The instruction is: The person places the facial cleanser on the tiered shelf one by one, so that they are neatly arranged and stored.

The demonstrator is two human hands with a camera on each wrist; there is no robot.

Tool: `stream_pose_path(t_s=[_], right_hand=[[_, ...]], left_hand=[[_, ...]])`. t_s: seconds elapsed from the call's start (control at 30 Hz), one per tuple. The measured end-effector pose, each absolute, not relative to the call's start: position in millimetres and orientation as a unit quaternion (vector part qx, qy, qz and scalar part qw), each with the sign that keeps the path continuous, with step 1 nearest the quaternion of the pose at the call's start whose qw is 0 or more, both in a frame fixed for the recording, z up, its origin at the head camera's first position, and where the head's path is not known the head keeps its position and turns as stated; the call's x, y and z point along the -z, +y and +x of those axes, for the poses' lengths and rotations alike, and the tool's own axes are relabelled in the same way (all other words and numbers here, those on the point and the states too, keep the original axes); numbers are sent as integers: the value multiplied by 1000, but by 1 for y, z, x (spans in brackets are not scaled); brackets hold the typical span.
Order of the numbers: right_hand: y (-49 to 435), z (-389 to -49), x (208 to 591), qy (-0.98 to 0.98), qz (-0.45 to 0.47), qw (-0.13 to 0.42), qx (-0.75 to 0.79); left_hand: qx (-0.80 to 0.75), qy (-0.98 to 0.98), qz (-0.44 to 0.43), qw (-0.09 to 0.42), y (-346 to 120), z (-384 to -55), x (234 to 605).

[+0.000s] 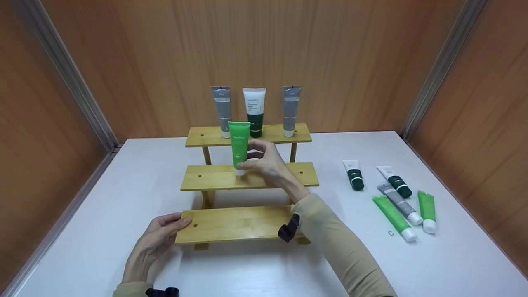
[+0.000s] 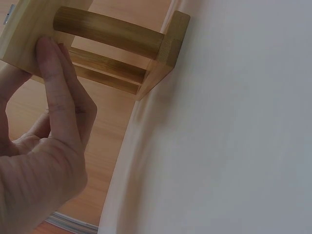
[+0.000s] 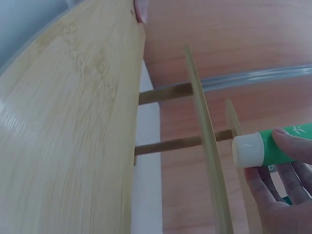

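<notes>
My right hand (image 1: pixel 268 163) pinches a green squeeze tube (image 1: pixel 239 142) near its white cap. It holds the tube upright, cap down, over the middle step of a three-tier bamboo stand (image 1: pixel 247 222). In the right wrist view a small gap shows between the white cap (image 3: pixel 247 150) and the middle step (image 3: pixel 209 141). My left hand (image 1: pixel 159 235) grips the left end of the lowest step, thumb on top; its fingers (image 2: pixel 61 97) reach the underside. Two grey tubes (image 1: pixel 222 109) and a white and dark green tube (image 1: pixel 254 103) stand cap-down on the top step.
On the white table (image 1: pixel 103 198), several tubes lie to the right: white and dark green ones (image 1: pixel 354 175), a grey one (image 1: pixel 400 204) and green ones (image 1: pixel 427 210). A tiny ring (image 1: pixel 390 233) lies near them. Wooden panels (image 1: pixel 288 49) enclose the table's back and sides.
</notes>
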State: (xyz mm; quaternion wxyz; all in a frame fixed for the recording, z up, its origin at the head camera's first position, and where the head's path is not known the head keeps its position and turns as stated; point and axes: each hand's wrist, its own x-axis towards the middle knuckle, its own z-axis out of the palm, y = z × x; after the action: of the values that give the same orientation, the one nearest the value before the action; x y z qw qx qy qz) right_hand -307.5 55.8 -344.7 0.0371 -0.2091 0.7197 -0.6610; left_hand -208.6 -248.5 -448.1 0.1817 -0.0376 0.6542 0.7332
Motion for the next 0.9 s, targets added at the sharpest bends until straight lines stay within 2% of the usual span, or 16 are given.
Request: stream_pose_path(t_s=[0.53, 0.9], right_hand=[[28, -312, 354, 723, -188, 47, 663], [18, -313, 357, 720, -189, 47, 666]], left_hand=[[-736, 653, -23, 177, -249, -208, 449], [-735, 654, -42, 173, -248, -209, 449]])
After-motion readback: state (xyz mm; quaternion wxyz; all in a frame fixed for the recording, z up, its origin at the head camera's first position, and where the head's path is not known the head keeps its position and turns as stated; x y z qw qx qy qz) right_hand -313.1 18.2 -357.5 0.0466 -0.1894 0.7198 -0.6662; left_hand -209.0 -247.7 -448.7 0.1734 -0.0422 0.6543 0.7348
